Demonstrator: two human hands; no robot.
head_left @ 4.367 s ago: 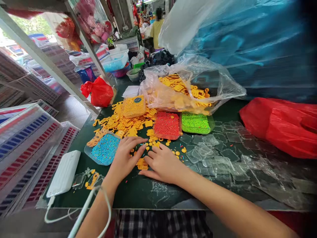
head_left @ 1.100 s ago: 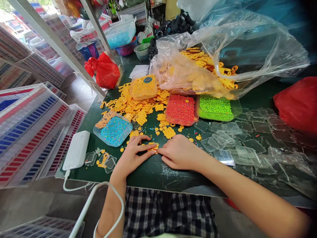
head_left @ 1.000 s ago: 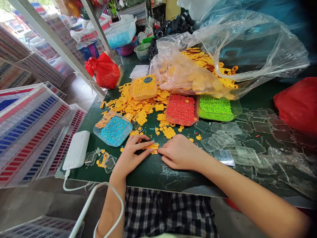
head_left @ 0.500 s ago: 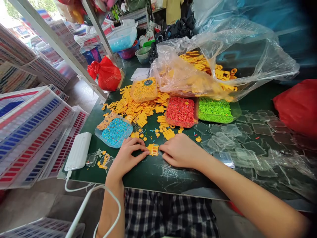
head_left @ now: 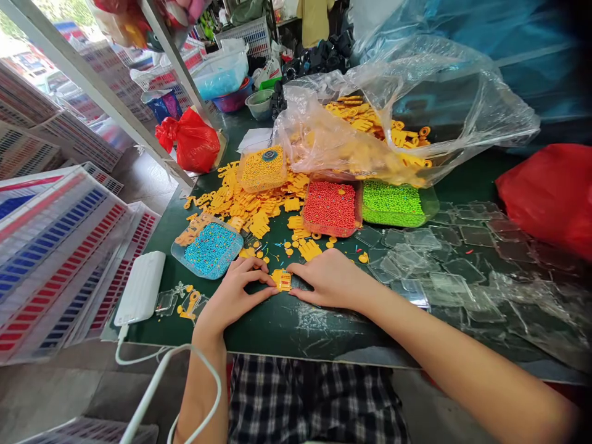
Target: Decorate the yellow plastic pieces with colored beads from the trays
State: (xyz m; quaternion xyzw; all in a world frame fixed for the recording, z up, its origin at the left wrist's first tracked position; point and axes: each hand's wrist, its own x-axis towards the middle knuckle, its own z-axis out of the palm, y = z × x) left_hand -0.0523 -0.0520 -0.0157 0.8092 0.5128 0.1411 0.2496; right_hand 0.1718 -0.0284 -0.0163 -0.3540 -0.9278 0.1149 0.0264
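Since half a second before, my right hand (head_left: 330,280) had opened its thumb and forefinger: they now stood a little apart at the right corners of the yellow piece (head_left: 282,280). I cannot tell if they pressed it. My left hand (head_left: 235,293) held the left end of this piece, thumb and forefinger pinched narrow on it. The piece lay near the front edge of the table (head_left: 277,333), and red strips showed on its face.

Around my work stood four clear containers. The blue-bead tray (head_left: 179,253), near the left edge, carried blue beads (head_left: 208,250) and, at its far left corner, some yellow parts. The yellow-bead tray (head_left: 263,187) sat upon the yellow heap (head_left: 226,197), and a dark round object (head_left: 269,155) rested on its beads. The red-bead tray (head_left: 328,232) had one small yellow bit among its red beads (head_left: 329,205). Just beside it, to the right, the green-bead tray (head_left: 430,206) held green beads (head_left: 393,202).

Behind these, an open clear bag (head_left: 305,135) contained many yellow parts. The tied red bag (head_left: 197,145) stood at the table's left edge, its contents hidden.
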